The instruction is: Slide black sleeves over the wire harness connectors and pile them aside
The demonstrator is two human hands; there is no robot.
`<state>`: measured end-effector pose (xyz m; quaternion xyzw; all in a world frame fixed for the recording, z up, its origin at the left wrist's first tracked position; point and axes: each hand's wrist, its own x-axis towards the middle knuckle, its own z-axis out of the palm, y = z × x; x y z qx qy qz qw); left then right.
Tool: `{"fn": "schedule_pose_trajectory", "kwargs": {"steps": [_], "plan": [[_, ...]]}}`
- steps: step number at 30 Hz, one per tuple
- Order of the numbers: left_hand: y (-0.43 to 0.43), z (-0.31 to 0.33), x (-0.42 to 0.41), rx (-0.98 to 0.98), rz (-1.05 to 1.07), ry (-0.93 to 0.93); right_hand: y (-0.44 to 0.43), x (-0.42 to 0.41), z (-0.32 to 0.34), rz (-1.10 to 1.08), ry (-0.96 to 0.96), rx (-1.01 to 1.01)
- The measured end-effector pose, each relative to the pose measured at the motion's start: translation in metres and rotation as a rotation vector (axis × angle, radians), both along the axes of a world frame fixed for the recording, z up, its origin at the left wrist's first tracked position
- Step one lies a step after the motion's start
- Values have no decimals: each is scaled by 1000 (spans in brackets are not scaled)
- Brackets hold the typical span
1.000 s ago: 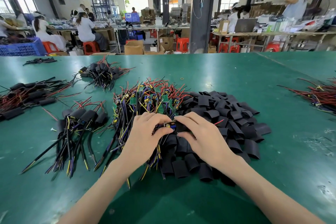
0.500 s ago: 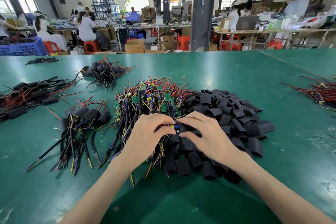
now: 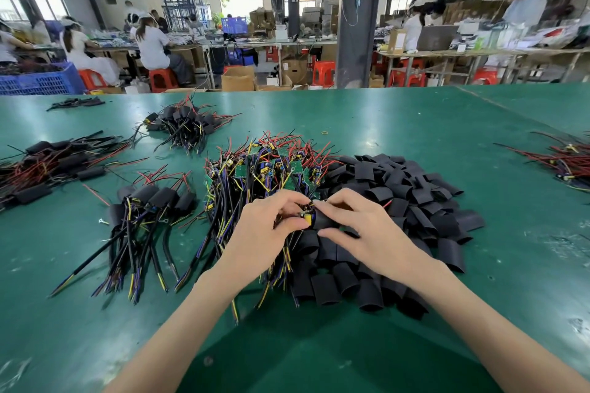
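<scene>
Pinching small wired connector board (image 3: pixel 306 213) in left hand (image 3: pixel 265 233) | right hand (image 3: pixel 360 226) gripping black tubular sleeve (image 3: pixel 324 221) against it | both above loose black sleeve heap (image 3: pixel 399 201) on green table (image 3: pixel 415 124)

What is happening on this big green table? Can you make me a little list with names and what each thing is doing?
left hand: pinches a harness connector with a yellow part
right hand: holds a black sleeve at the connector's end
sleeve pile: loose black sleeves, right of the hands
bare harnesses: heap with green boards, behind the hands
finished pile: sleeved harnesses, left of the hands
table: green, holds more wire bundles farther off
</scene>
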<state>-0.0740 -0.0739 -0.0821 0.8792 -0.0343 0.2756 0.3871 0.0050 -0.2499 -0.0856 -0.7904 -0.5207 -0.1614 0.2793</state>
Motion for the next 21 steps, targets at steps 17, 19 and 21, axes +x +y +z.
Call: {"fn": "schedule_pose_trajectory", "kwargs": {"steps": [17,19,21], "plan": [[0,4,-4,-73,-23,88,2,-3,-3,49,-75,-95],[4,7,-4,-74,-58,163,2,-3,-4,52,-72,-92],[7,9,-4,-72,-80,206,3,-3,-5,51,-75,-87]]}}
